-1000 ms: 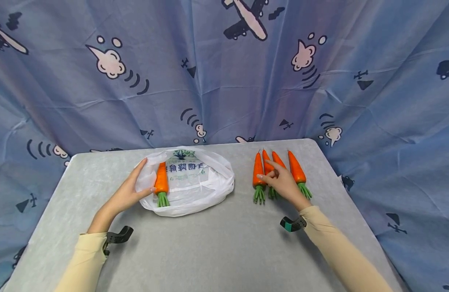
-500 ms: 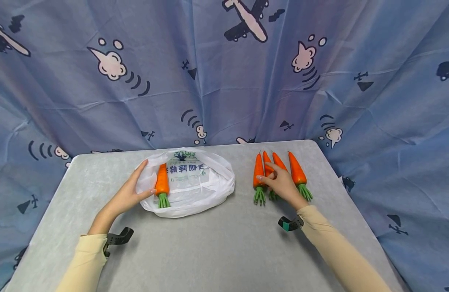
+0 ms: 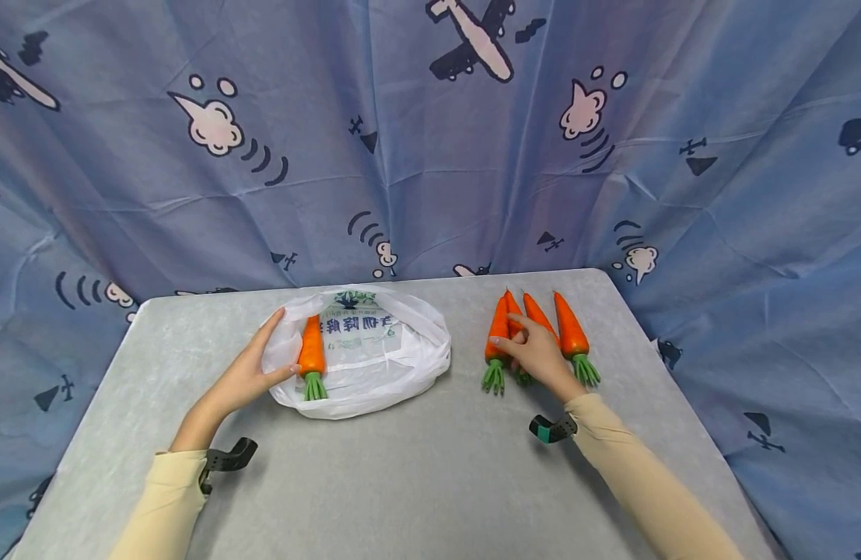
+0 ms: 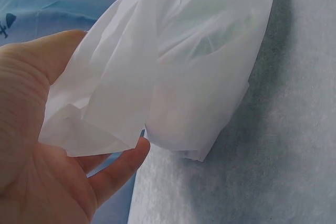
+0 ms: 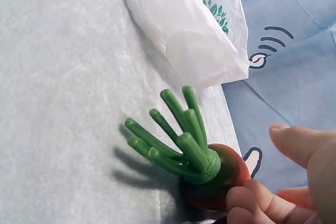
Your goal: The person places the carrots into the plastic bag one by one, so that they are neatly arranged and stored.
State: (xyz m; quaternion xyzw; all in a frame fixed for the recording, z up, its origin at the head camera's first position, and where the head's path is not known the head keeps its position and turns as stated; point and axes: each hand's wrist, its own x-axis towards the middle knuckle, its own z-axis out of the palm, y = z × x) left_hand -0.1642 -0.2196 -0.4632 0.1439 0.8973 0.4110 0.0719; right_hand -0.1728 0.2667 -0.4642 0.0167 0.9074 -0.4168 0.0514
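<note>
In the head view a white plastic bag (image 3: 363,400) lies with its mouth spread, green and dark print showing inside. One orange carrot (image 3: 312,346) with green stalks rests in it on the left. My left hand (image 3: 244,373) holds the bag's left rim, the plastic lying between thumb and fingers in the left wrist view. At the right, my right hand (image 3: 540,354) holds the leftmost carrot (image 3: 498,327) of a loose group, thumb over its upper side and fingers on its right. The right wrist view shows that carrot's green stalks (image 5: 194,150) from their cut ends.
Partly covered by the right hand are two more carrots, one narrow carrot (image 3: 512,303) and another carrot (image 3: 538,311). A further carrot (image 3: 572,327) lies to their right. The grey table (image 3: 402,482) ends at a blue patterned curtain (image 3: 430,155).
The leftmost carrot has tilted, its stalk end shifting slightly left and its tip right, toward the neighbouring carrot. The right hand has moved slightly left. The left hand and bag stay put.
</note>
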